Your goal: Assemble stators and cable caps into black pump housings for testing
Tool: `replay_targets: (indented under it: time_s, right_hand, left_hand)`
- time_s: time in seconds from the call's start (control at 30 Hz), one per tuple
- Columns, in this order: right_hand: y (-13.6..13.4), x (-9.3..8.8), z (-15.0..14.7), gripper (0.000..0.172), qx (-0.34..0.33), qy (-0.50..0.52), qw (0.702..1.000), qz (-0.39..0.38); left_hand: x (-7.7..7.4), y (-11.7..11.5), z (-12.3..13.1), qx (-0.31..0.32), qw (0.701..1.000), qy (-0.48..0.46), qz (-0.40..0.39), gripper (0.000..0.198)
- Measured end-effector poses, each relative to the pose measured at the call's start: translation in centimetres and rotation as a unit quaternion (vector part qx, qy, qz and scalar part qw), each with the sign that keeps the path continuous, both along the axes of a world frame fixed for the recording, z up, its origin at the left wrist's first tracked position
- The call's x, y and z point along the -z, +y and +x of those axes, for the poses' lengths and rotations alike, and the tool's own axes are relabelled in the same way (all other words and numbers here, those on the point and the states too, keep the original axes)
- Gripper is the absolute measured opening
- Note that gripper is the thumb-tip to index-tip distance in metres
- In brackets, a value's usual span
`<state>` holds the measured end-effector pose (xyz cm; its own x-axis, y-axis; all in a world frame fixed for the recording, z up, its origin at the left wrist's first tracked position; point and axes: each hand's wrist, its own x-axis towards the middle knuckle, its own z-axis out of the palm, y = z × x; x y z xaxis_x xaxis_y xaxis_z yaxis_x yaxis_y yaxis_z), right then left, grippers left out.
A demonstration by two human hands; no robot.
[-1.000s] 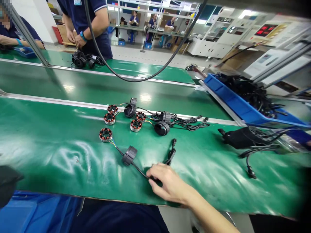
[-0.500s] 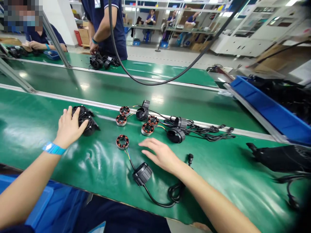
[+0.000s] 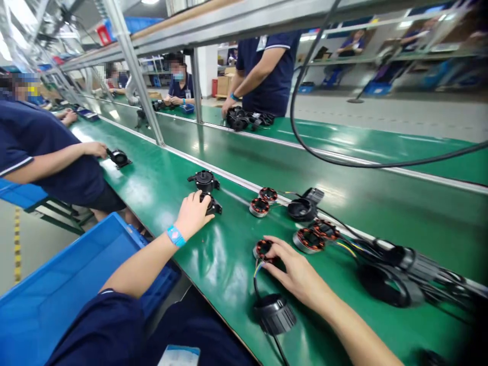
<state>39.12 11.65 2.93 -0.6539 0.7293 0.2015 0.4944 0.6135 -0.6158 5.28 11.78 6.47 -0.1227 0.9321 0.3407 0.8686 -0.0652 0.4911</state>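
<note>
My left hand (image 3: 193, 217) has its fingers curled over the nearer black pump housing (image 3: 214, 206). A second black pump housing (image 3: 204, 179) sits just beyond it. My right hand (image 3: 295, 272) closes its fingertips on a motor stator (image 3: 261, 248), a ring with copper windings that lies on the green table. Coloured wires run from this stator to a ribbed black cap (image 3: 275, 314) nearer to me. Beyond the right hand are more stators (image 3: 308, 241), joined by wires to black caps (image 3: 302, 209) and cables.
A blue bin (image 3: 95, 264) stands below the table edge at left. A metal post (image 3: 137, 76) rises from the rail, and a black cable (image 3: 295, 112) hangs in front. One co-worker's hand (image 3: 97, 149) holds a black part at left; another person (image 3: 267, 76) stands across the table.
The view has swung left. My right hand has reached the near stator and taken hold of it. My left hand is now on the nearer housing alone, and the farther one shows uncovered.
</note>
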Motion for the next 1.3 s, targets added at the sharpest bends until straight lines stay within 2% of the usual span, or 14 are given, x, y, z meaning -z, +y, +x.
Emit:
replay_targets:
  time_s: [0.13, 0.23, 0.3, 0.33, 0.37, 0.47, 0.5, 0.57, 0.63, 0.73, 0.87, 1.03, 1.2, 1.3]
  right_hand:
    - [-3.2, -0.9, 0.5, 0.011, 0.056, 0.03, 0.995, 0.081]
    - [-6.3, -3.1, 0.3, 0.007, 0.088, 0.09, 0.981, 0.144]
    - [-7.8, -4.8, -0.2, 0.023, 0.104, 0.137, 0.969, 0.176]
    - [-8.3, -5.5, -0.4, 0.034, 0.109, 0.158, 0.963, 0.189]
    - [-8.8, -6.1, -0.5, 0.045, 0.111, 0.175, 0.957, 0.201]
    - [-9.6, -7.2, -0.7, 0.065, 0.104, 0.197, 0.948, 0.228]
    - [-9.7, -7.4, -0.8, 0.068, 0.103, 0.199, 0.946, 0.232]
    - [-9.8, -7.4, -0.7, 0.07, 0.109, 0.196, 0.947, 0.229]
    - [-9.7, -7.3, -0.6, 0.071, 0.117, 0.196, 0.948, 0.224]
    - [-9.5, -7.1, -0.5, 0.07, 0.117, 0.192, 0.95, 0.218]
    - [-9.2, -6.5, -0.4, 0.068, 0.118, 0.181, 0.952, 0.217]
    - [-8.5, -6.3, -0.3, 0.063, 0.149, 0.185, 0.949, 0.209]
    - [-7.4, -7.2, 0.6, 0.06, 0.031, 0.141, 0.981, 0.13]
    - [-7.3, -6.7, 0.5, 0.063, 0.051, 0.142, 0.979, 0.138]
  left_hand:
    - [1.2, -3.4, -0.2, -0.003, 0.981, -0.189, 0.049, 0.054]
    - [2.7, -5.6, 1.6, -0.009, 0.931, -0.361, 0.054, 0.053]
    - [3.1, -6.5, 4.1, 0.009, 0.893, -0.449, 0.039, 0.051]
    - [3.1, -7.0, 5.6, 0.018, 0.857, -0.514, 0.027, 0.048]
    - [3.0, -7.4, 7.2, 0.021, 0.804, -0.594, 0.01, 0.044]
    - [1.9, -8.7, 12.0, -0.014, 0.561, -0.825, -0.065, 0.028]
    - [1.5, -9.2, 13.2, -0.026, 0.497, -0.863, -0.09, 0.026]
    - [0.9, -10.0, 15.0, -0.021, 0.449, -0.884, -0.125, 0.028]
    - [0.7, -10.8, 16.0, 0.018, 0.442, -0.885, -0.147, 0.026]
    - [1.2, -11.6, 16.5, 0.079, 0.457, -0.872, -0.16, 0.019]
    - [2.7, -12.2, 16.6, 0.075, 0.487, -0.858, -0.146, 0.03]
    - [4.6, -12.5, 16.5, 0.074, 0.451, -0.865, -0.209, 0.051]
    - [5.2, -12.6, 16.3, 0.088, 0.43, -0.869, -0.229, 0.047]
    - [5.2, -12.7, 16.5, 0.084, 0.42, -0.872, -0.239, 0.045]
